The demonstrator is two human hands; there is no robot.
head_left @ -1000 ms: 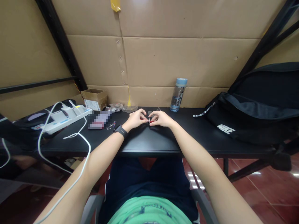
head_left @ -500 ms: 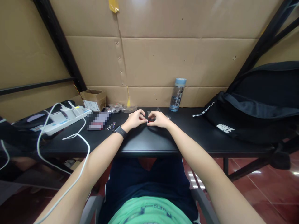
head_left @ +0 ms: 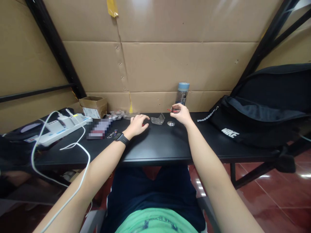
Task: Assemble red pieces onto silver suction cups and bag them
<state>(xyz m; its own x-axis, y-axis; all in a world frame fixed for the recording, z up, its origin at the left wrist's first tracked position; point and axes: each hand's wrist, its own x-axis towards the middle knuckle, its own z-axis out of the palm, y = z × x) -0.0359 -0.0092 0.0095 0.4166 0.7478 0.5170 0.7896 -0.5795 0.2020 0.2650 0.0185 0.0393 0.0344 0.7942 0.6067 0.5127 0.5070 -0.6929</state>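
Before the bottle [head_left: 182, 97], the right hand [head_left: 181, 114] pinches a red piece [head_left: 169, 110]. Left of the bottle, the left hand [head_left: 138, 125] has thumb and forefinger parted; grip on a red bit [head_left: 143, 125] unclear. Apparent step: handling pieces separately; next move calls for steady pinch.

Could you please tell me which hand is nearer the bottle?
The right hand, which pinches a red item and, in this view, covers the lower part of the bottle. The left hand, on the arm with the watch, is farther left.
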